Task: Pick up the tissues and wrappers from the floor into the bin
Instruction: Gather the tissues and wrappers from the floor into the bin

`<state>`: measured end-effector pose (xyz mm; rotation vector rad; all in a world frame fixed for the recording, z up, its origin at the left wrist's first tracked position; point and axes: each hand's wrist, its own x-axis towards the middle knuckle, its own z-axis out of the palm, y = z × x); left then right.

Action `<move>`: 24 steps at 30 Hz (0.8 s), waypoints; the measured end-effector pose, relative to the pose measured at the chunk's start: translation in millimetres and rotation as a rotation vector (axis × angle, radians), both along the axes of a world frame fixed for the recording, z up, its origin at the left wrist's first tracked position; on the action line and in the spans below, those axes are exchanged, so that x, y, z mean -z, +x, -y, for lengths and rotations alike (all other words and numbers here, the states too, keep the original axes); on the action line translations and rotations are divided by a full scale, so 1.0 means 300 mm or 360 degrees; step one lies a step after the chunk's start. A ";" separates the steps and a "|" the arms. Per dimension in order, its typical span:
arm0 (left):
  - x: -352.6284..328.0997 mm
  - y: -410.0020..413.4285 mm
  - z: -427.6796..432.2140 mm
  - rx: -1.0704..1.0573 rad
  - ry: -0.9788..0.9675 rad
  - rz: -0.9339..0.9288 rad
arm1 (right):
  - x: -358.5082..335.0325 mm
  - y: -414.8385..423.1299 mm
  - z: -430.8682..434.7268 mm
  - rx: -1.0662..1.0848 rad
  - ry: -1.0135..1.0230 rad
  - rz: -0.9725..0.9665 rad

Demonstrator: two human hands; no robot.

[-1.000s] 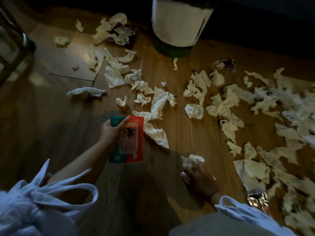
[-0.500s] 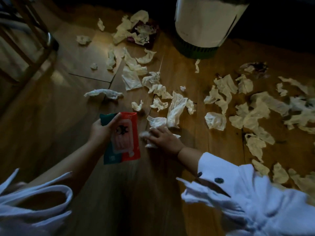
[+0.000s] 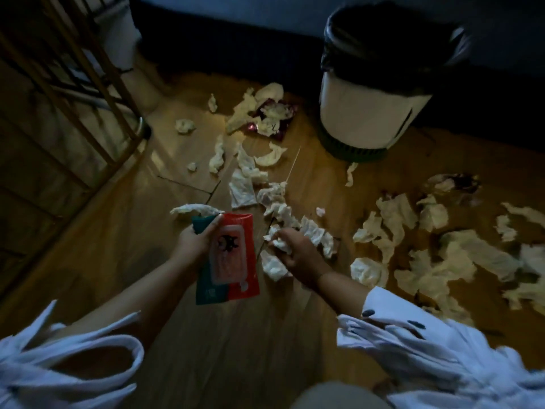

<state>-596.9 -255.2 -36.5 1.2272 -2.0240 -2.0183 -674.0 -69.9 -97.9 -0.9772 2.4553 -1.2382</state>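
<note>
My left hand [image 3: 193,242] grips a red and teal wipes wrapper [image 3: 233,258] by its upper left corner, above the wooden floor. Just right of it, my right hand [image 3: 298,252] is curled round a bunch of crumpled white tissues [image 3: 275,262] that hang below its fingers. A white bin [image 3: 365,116] with a black liner and dark green base stands at the back right. Several loose tissues lie on the floor, in a trail [image 3: 244,187] ahead of my hands and a spread [image 3: 424,261] to the right. A dark pink wrapper [image 3: 280,125] lies under tissues left of the bin.
A wooden frame with slats [image 3: 88,93] stands at the left on a metal foot. A dark wall base runs along the back behind the bin. Another dark wrapper [image 3: 463,184] lies at the right. My white sleeves fill the bottom corners.
My right hand swung from a tissue at the lower right over to the pile beside the wrapper and gathered tissues there. The view tilted up, so the bin's rim shows.
</note>
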 end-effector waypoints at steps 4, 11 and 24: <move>-0.164 -0.144 -0.026 0.0074 -0.0054 -0.0050 | -0.196 -0.158 -0.040 0.0315 -0.0250 0.0186; -0.272 -0.438 0.049 0.0440 -0.0129 -0.0031 | -0.315 -0.347 -0.043 0.0683 -0.0416 0.0467; -0.638 -0.808 0.081 0.0765 0.0252 -0.0003 | -0.667 -0.650 -0.023 0.1409 -0.0262 0.0511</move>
